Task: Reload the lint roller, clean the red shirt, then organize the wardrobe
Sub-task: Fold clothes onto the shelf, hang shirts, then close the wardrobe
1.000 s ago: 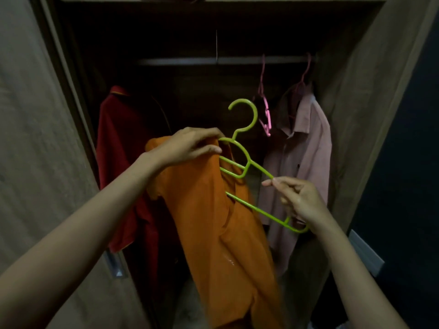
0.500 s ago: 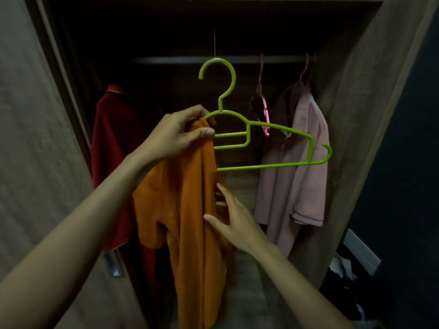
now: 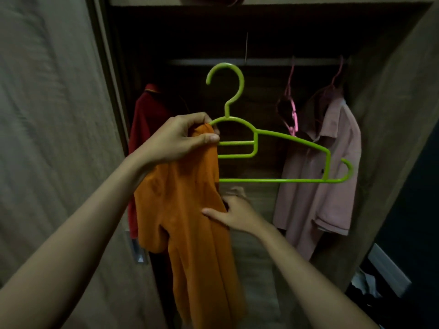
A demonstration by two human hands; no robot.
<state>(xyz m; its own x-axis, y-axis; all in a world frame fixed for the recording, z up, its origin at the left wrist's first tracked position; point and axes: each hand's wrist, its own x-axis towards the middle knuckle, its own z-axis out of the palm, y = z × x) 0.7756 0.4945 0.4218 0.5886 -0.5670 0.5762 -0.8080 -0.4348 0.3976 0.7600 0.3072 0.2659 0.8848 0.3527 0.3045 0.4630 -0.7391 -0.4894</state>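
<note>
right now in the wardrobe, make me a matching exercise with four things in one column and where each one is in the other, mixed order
Things:
1. orange shirt
2. green hanger
3. red shirt
4. pink shirt

Places:
A. hanging at the right end of the rail
B. hanging at the left of the wardrobe, behind the orange one
C. bunched at its top in the left hand, touched lower down by the right hand
D. held up below the rail, its right arm bare, not yet hooked on

Pairs: 1-C, 2-D, 3-B, 4-A
</note>
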